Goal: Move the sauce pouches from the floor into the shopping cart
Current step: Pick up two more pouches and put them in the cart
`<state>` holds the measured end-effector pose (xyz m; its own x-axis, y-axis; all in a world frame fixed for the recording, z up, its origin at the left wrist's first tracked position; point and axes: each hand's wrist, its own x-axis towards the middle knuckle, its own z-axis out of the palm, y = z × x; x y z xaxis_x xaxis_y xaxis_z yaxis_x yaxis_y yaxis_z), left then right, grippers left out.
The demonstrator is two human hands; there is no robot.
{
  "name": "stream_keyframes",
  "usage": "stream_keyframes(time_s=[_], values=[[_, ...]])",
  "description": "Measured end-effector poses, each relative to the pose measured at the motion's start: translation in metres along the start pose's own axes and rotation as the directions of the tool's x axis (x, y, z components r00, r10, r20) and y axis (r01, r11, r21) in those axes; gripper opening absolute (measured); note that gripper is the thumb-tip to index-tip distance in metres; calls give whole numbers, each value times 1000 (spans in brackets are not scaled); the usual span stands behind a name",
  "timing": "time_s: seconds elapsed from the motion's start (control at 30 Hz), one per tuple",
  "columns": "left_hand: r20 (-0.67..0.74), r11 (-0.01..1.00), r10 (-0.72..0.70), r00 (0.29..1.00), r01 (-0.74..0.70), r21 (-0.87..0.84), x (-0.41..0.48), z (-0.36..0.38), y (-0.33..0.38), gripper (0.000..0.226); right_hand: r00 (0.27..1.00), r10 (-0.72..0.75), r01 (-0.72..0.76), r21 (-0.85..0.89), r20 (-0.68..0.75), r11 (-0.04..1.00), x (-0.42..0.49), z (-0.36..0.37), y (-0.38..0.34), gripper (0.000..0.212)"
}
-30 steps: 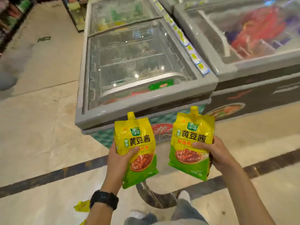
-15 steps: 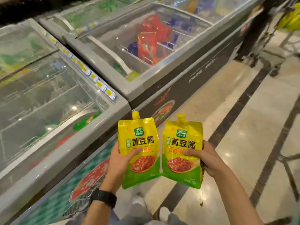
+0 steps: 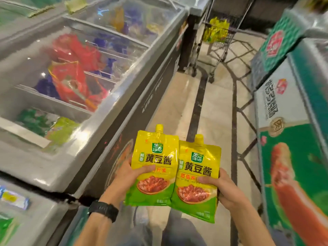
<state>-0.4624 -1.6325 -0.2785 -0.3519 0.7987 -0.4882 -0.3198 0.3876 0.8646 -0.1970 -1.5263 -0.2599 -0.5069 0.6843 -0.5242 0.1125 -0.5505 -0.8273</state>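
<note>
Now the left sauce pouch [image 3: 154, 167] is gripped by the left hand [image 3: 130, 177] and the right sauce pouch [image 3: 197, 178] by the right hand [image 3: 226, 189], edges touching. They look mid-carry. Next, walk to the shopping cart [image 3: 219, 35], well ahead.

2 yellow-and-green sauce pouches [image 3: 174, 167] with red print; black wristband [image 3: 103, 210]; beige, dark-striped floor [image 3: 209, 121].

Two hands up, left hand [image 3: 127, 176] and right hand [image 3: 226, 190], with two yellow sauce pouches, left pouch [image 3: 154, 162] and right pouch [image 3: 197, 174], plus one black watch [image 3: 103, 211]. One shopping cart [image 3: 221, 43] down the aisle, its yellow packs [image 3: 215, 31] too blurred to count. Chest freezers [image 3: 110, 132]: two on the right, at least two on the left
</note>
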Motion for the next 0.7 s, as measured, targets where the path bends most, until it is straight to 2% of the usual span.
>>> stream_keyframes(time_s=[0.1, 0.17, 0.23, 0.3, 0.33, 0.4, 0.5, 0.63, 0.7], values=[[121, 999, -36, 992, 37, -10, 48, 16, 29, 83, 998, -30, 34, 63, -54, 997, 16, -15, -19, 101], [182, 998, -61, 981, 61, 8, 79, 31, 47, 93, 994, -43, 54, 112, -98, 992, 27, -28, -33, 97], [230, 996, -92, 969, 87, 30, 111, 47, 59, 99, 992, -58, 76, 162, -114, 984, 41, -42, -45, 82], [287, 993, -116, 951, 108, 44, 145, 66, 70, 91, 990, -65, 88, 189, -121, 978, 59, -60, -57, 65], [309, 991, -129, 942, 117, 57, 161, 77, 75, 89, 989, -72, 98, 199, -131, 975, 70, -70, -64, 64], [326, 986, -167, 930, 154, 66, 197, 99, 85, 91, 987, -80, 110, 214, -141, 971, 95, -94, -81, 69], [339, 978, -211, 917, 198, 73, 246, 130, 104, 109, 986, -76, 109, 227, -149, 968, 136, -130, -106, 77], [342, 978, -210, 916, 192, 85, 302, 165, 139, 88, 990, -66, 96, 259, -124, 961, 194, -169, -154, 75], [346, 980, -201, 917, 184, 81, 323, 178, 156, 87, 993, -62, 86, 260, -97, 962, 219, -183, -175, 74]])
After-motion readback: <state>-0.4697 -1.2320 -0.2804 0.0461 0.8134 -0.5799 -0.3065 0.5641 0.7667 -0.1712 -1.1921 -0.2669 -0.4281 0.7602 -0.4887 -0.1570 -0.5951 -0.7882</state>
